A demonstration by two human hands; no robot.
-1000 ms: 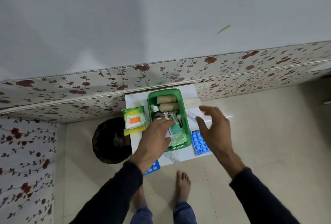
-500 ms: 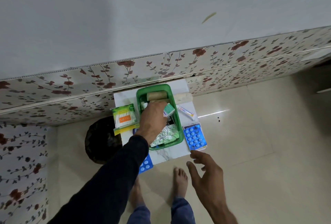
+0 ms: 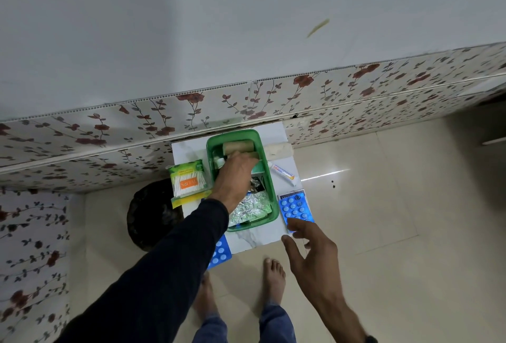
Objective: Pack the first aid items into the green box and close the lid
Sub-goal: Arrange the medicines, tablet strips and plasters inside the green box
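The green box (image 3: 270, 194) stands open on a small white marble-look table (image 3: 257, 238). Inside lie a tan bandage roll (image 3: 238, 146), a small bottle (image 3: 219, 162), a foil strip (image 3: 249, 209) and a small teal carton (image 3: 259, 169). My left hand (image 3: 234, 179) reaches into the box palm down, fingers curled over the teal carton. My right hand (image 3: 309, 249) is open at the table's front right corner, fingertips at the near edge of a blue blister pack (image 3: 295, 207). An ointment tube (image 3: 283, 175) and a white bandage roll (image 3: 278, 149) lie right of the box.
A cotton bud pack (image 3: 187, 181) sits left of the box. A second blue blister pack (image 3: 220, 252) juts over the table's front edge under my left arm. A black round object (image 3: 149, 214) stands on the floor to the left. The floral wall panel (image 3: 137, 129) backs the table.
My left hand has pushed deeper into the box and carried the teal carton toward its far end. My right hand withdrew from the table, then came back up to the blue blister pack.
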